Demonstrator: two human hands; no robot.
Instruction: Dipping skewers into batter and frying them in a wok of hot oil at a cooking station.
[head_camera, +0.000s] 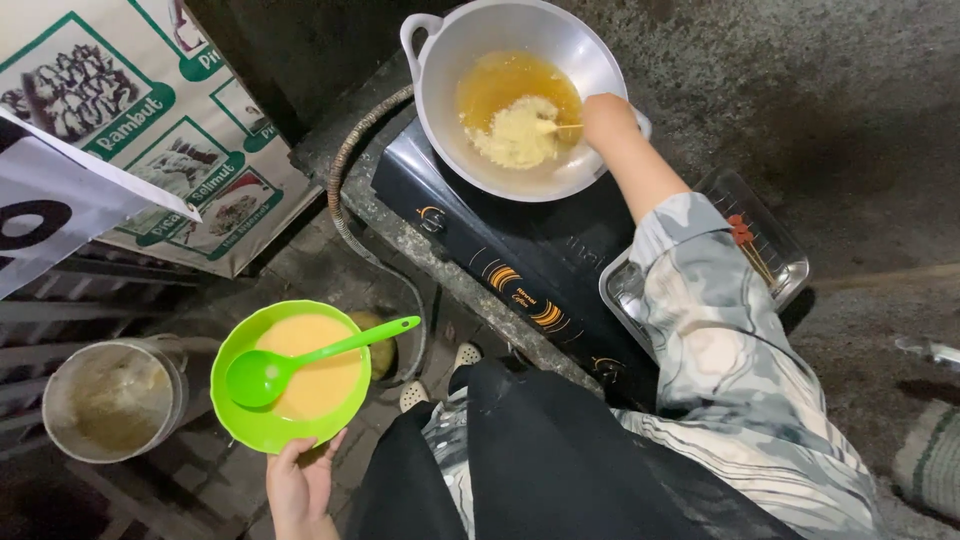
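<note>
Green bowl (285, 425) of batter gripped level in left hand (300, 485), right hand (608, 115) pinching stick (560, 126), stirring gently (hot oil!) in metal pan (440, 95).

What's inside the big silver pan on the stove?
The silver pan holds yellow oil with a pale frothy lump frying in it. The right hand pokes it with a thin stick. The lump's underside is hidden.

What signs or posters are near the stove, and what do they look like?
Menu banner: top left, leaning by the stove; white with green-edged rounded boxes holding food photos.
White sign: far left, overlapping the banner; tilted, pointed corner, with big black marks.
Stove markings: on the black stove's front face; small orange curved emblems.
No packages or screens in view.
</note>
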